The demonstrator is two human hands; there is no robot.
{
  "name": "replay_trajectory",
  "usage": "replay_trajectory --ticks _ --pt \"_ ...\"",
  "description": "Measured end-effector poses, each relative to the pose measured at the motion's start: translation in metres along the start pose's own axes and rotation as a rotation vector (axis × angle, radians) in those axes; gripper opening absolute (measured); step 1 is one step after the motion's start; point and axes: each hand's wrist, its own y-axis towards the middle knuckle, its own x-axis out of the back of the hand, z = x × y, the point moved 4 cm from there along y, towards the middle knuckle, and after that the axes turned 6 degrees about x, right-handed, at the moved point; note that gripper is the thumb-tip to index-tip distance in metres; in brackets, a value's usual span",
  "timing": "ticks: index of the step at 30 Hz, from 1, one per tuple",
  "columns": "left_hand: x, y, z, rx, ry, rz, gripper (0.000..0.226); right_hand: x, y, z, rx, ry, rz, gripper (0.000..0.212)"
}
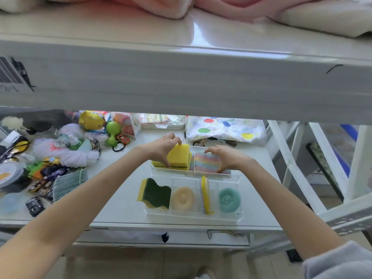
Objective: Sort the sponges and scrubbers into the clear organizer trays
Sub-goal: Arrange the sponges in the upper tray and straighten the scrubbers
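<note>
Yellow sponge point(178, 156) pinched in left hand point(161, 147), thumb on near edge, fingers over far top edge, tilted up in left half of far tray point(193, 174). More yellow sponge lying flat under it at tray's left end. Right hand point(225, 158) curled over pastel mesh scrubber point(205, 163), fingertips on far edge, thumb at near right corner, gripping it in right half of same tray, touching the sponge's right side. Both forearms reaching in from below, grey sleeve point(338, 262) at lower right.

Near tray point(193, 218) just in front, clear, split into four compartments: green-yellow wavy sponge point(155, 195) leaning in leftmost, peach round scrubber point(183, 198) next, thin yellow sponge point(205, 195) standing on edge with silver mesh side facing left in third, teal round scrubber point(229, 199) in rightmost.

Both trays on white table point(120, 194). Clutter at left: toy cars point(43, 187), white yarn point(76, 158), green rattle point(113, 132), folded green-striped cloth point(69, 183). Dotted cloth point(225, 128) behind trays at right, well apart from near tray. Grey shelf edge point(181, 85) crossing upper view, pink fabric point(161, 7) on top
</note>
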Motion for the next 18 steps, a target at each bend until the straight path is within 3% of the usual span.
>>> replay_trajectory --ticks 12,18 --pt "0.001 0.007 -0.012 -0.033 0.127 0.155 0.090 -0.004 0.003 0.001 0.031 0.112 -0.023 0.071" --pt "0.001 0.007 -0.014 -0.059 0.175 0.137 0.097 -0.004 0.002 0.002 0.044 0.161 -0.033 0.065"
